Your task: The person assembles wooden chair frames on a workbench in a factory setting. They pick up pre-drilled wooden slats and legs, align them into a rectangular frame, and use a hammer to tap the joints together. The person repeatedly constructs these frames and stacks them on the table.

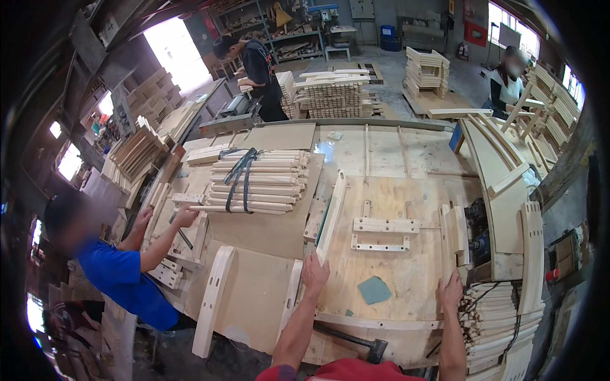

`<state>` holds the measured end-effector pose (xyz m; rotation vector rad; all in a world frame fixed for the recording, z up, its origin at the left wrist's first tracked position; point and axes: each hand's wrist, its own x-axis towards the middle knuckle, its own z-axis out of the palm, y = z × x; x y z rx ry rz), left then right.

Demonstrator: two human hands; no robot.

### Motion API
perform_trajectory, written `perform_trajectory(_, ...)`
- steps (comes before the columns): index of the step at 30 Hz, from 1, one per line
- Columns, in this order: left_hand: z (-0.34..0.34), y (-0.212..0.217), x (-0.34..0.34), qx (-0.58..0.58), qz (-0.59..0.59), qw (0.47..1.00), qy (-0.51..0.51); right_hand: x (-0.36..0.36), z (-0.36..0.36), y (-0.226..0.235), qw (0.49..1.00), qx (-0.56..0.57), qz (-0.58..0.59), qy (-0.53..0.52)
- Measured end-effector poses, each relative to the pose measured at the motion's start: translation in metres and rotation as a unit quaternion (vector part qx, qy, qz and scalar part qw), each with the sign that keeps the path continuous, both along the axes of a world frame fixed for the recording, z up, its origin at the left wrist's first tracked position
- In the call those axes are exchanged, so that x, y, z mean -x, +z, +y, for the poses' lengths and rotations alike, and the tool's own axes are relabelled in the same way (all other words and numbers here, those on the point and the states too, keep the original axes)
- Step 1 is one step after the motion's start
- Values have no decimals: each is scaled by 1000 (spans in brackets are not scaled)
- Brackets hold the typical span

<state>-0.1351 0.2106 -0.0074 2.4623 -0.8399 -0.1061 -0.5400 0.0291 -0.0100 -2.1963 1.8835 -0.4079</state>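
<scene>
By your red shirt (356, 371) at the bottom lies a dark hammer (377, 350), and just above it your left hand (316, 273) is curled around a long pale wood bar (333, 216) mid-frame, hiding its low end. At the lower right, your right hand (450, 291) is half curled by a thin wood strip (446, 244), but I can't tell if it has hold. Farther up, a small wood frame (386, 226) lies between bar and strip.

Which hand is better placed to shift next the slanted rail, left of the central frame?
Probably the left hand: it holds the slanted rail at its lower end. The right hand is farther, beside another rail.
</scene>
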Motion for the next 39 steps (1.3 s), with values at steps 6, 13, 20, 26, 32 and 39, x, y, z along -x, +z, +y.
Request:
perform_trajectory(6,-5,4,5,-35,-30,999,-9,11,-2,-14,999,31,-9,10)
perform_trajectory(13,17,-1,-9,-112,-26,993,-22,3,28,-7,994,-108,23,-16)
perform_trajectory(20,-3,-15,19,-50,-21,994,-95,11,84,15,979,163,-123,-8)
perform_trajectory(26,7,9,18,-91,-13,994,-57,-32,168,255,805,151,-496,289)
perform_trajectory(32,9,7,13,-95,-29,993,-56,-34,204,339,508,182,-659,524)
perform_trajectory(39,3,8,20,-67,-4,995,-72,-52,212,357,463,178,-658,566)
